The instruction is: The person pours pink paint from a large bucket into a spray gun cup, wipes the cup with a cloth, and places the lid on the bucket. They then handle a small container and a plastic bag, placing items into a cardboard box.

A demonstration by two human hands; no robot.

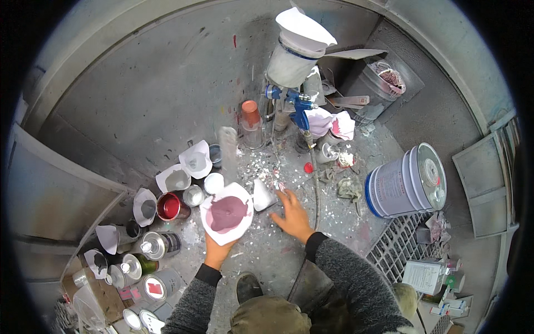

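My left hand [218, 251] is closed round the near side of a container [248, 207] with a flared white rim. Dull mauve paint [228, 214] lies inside it; most of the fingers are hidden beneath. My right hand [293, 217] has its fingers spread and holds nothing. Just left of its fingertips stands a cup [262, 196] with a white covering, apart from the hand as far as I can tell. Beside the mauve paint are a small white tub [213, 183] and an open tin of red paint [169, 206].
A blue spray gun [299, 114] hangs ahead, its hose [317, 195] running down the floor. A large lidded pail [397, 183] lies at right by a metal grate [392, 245]. Paper-rimmed cups [196, 160] and paint cans [161, 245] line the left; paint flecks cover the floor.
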